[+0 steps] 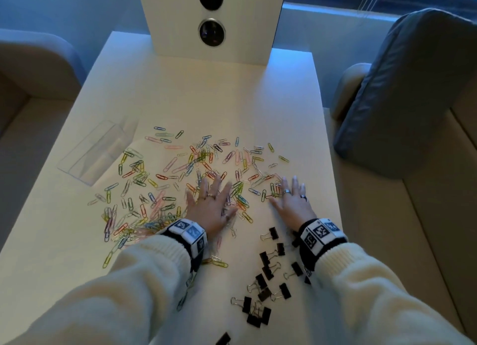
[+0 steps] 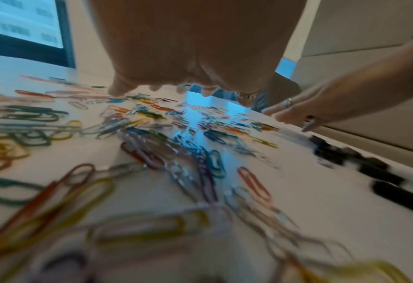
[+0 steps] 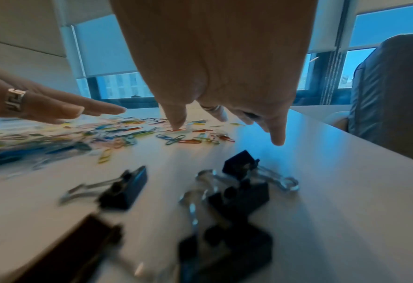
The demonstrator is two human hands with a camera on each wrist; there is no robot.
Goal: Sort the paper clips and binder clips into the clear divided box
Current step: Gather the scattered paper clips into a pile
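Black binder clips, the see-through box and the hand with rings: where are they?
black metal binder clips [image 1: 267,271]: head view, one clip's black body.
clear plastic divided box [image 1: 96,152]: head view, its inner wall.
left hand [image 1: 215,210]: head view, its back.

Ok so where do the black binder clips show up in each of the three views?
Head: binder clips lie lower centre-right, near the right hand.
Left wrist: binder clips, blurred, at the right edge, below the right hand.
Right wrist: binder clips fill the lower foreground, below the right hand.
Shared landmark: the paper clips.
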